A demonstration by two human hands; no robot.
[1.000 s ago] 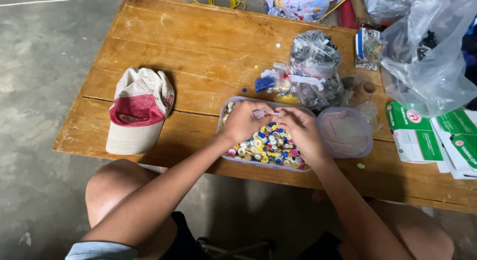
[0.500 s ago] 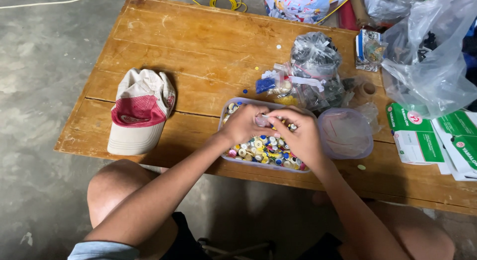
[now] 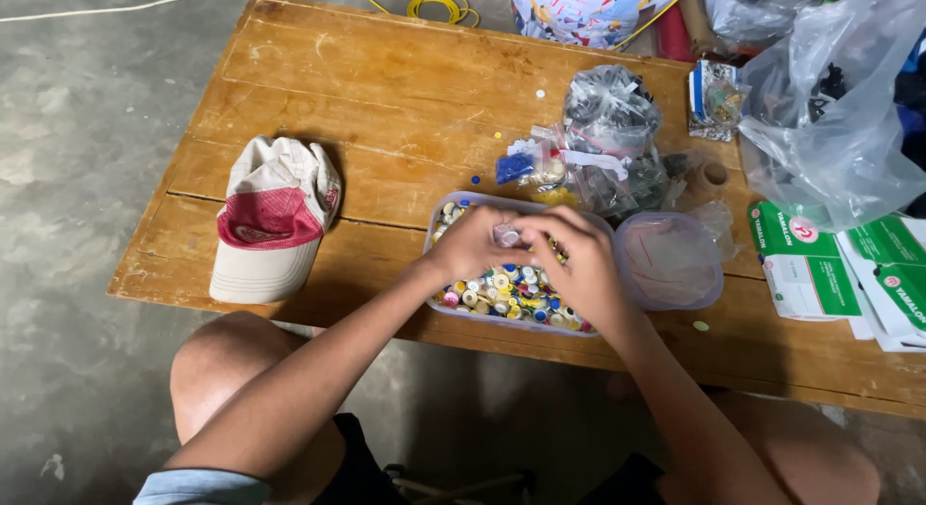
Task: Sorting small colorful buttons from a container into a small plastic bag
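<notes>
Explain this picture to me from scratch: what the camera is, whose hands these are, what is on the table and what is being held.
There is no machine here. The camera sits on a person's head and looks down, so the two bare arms reaching in from below are that person's own. The left hand and right hand meet over a clear plastic tray full of small coloured buttons. Together they pinch one small pale piece; what it is exactly is too small to tell. On the wooden table also lie a red and white cap to the left, an empty clear lid right of the tray, plastic bags of small parts behind it, and green and white boxes at the right edge.
</notes>
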